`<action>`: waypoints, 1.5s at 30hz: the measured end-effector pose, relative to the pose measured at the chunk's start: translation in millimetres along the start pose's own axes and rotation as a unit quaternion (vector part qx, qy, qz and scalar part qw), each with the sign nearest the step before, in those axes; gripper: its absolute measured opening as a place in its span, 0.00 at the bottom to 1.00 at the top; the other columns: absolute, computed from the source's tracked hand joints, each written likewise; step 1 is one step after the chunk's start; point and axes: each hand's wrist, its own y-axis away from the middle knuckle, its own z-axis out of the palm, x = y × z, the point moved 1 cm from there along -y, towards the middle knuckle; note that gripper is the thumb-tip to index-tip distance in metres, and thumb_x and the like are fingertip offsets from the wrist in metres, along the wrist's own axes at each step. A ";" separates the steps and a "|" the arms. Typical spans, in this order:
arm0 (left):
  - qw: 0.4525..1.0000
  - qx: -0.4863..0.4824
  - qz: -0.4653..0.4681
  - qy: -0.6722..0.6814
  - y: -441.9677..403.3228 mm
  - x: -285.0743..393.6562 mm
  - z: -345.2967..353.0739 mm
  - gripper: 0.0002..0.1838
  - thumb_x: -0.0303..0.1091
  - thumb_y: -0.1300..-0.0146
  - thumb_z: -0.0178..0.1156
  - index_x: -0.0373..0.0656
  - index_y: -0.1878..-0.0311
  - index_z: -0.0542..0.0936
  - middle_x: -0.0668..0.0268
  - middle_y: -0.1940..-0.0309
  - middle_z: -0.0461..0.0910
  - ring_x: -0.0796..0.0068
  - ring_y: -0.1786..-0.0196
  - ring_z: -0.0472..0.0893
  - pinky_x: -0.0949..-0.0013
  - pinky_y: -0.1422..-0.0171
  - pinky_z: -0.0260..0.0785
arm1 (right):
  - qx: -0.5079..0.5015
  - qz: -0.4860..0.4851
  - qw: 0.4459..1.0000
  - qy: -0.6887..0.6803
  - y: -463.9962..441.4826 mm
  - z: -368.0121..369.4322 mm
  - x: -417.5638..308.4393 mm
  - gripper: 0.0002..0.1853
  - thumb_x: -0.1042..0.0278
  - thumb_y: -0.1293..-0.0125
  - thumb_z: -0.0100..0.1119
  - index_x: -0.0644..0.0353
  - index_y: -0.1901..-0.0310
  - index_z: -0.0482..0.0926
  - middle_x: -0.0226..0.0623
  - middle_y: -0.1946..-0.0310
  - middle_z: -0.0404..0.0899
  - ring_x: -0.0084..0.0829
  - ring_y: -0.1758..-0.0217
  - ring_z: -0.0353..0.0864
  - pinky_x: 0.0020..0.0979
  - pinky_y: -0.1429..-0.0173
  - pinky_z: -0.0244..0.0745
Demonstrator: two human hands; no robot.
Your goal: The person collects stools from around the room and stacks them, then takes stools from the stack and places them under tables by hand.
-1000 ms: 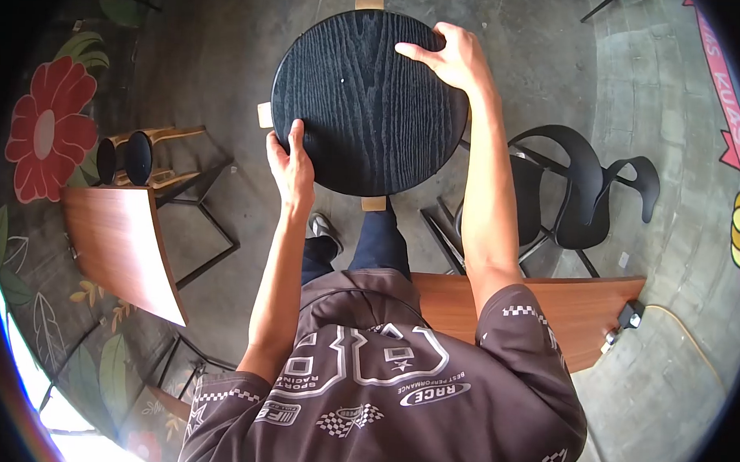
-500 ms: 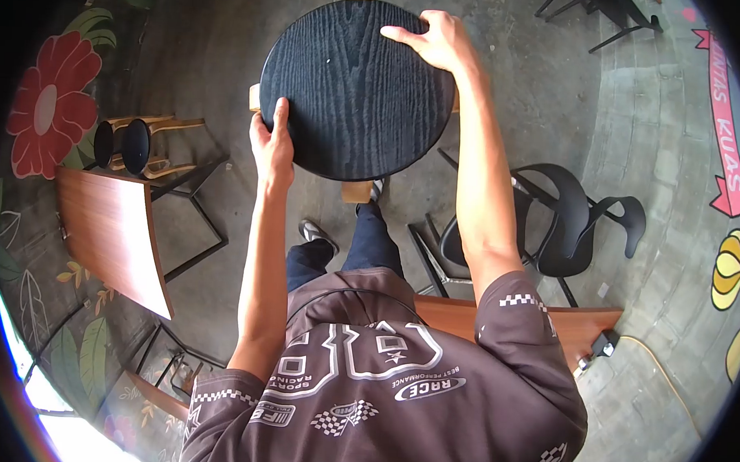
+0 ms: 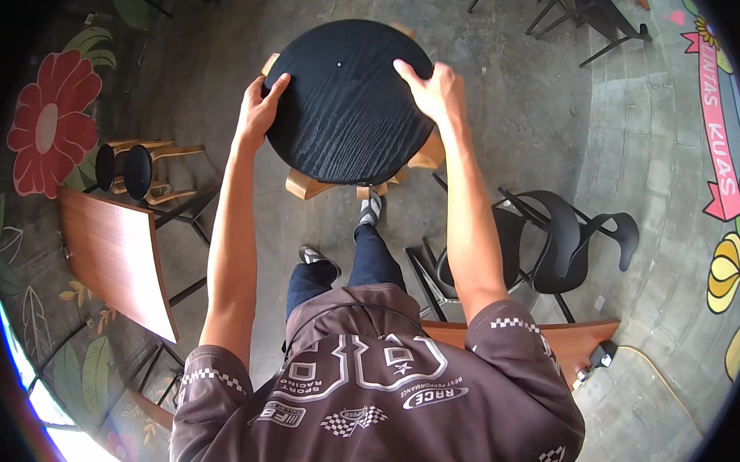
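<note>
A stool with a round black wood-grain seat (image 3: 350, 108) and light wooden legs is held out in front of me. My left hand (image 3: 262, 105) grips the seat's left edge, its thumb on the top face and its fingers round the rim. On the right edge, my right hand (image 3: 432, 91) holds the rim with its thumb over the top. Several bent legs show below and beside the seat, and more than one lower leg end (image 3: 306, 186) is visible.
Two black-seated stools (image 3: 138, 172) stand at the left beside a brown table (image 3: 116, 259). Black chairs (image 3: 561, 246) are at the right, near another brown tabletop (image 3: 574, 336) with a plug and cable. Further chairs (image 3: 597, 19) stand at the far right. My feet are on the concrete floor (image 3: 221, 63).
The stool has turned and tilted, so more of its legs show. My left hand has moved up along the rim, and my right hand has come lower.
</note>
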 end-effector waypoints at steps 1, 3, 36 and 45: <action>1.000 -0.013 0.008 -0.012 -9.5 -4.0 0.6 0.27 0.55 0.34 0.63 0.36 0.53 0.78 0.71 0.67 0.73 0.82 0.64 0.69 0.74 0.57 0.66 | -0.005 0.019 1.000 -0.003 7.0 -0.4 1.4 0.44 0.27 0.45 0.63 0.78 0.68 0.79 0.65 0.68 0.82 0.56 0.60 0.86 0.45 0.59 0.80; 0.998 -0.044 0.020 -0.035 -23.9 -12.9 3.5 0.27 0.56 0.34 0.63 0.35 0.55 0.79 0.71 0.69 0.74 0.82 0.64 0.70 0.74 0.58 0.67 | 0.025 0.033 0.999 -0.018 21.3 10.7 13.8 0.43 0.28 0.44 0.63 0.77 0.69 0.79 0.65 0.68 0.82 0.56 0.61 0.86 0.45 0.61 0.79; 0.944 -0.176 0.135 -0.245 -66.5 65.3 36.7 0.39 0.65 0.40 0.62 0.29 0.52 0.79 0.46 0.63 0.84 0.55 0.57 0.85 0.58 0.51 0.75 | 0.085 0.173 0.981 -0.027 110.1 -1.0 16.2 0.40 0.32 0.36 0.56 0.76 0.68 0.72 0.66 0.74 0.78 0.62 0.67 0.83 0.50 0.64 0.78; 0.912 -0.252 0.193 -0.260 -91.7 62.9 51.5 0.38 0.65 0.41 0.63 0.30 0.53 0.80 0.45 0.64 0.83 0.54 0.58 0.84 0.58 0.51 0.73 | 0.011 0.230 0.958 -0.168 136.5 -5.2 4.2 0.37 0.37 0.36 0.62 0.75 0.68 0.69 0.53 0.82 0.78 0.43 0.84 0.82 0.37 0.83 0.76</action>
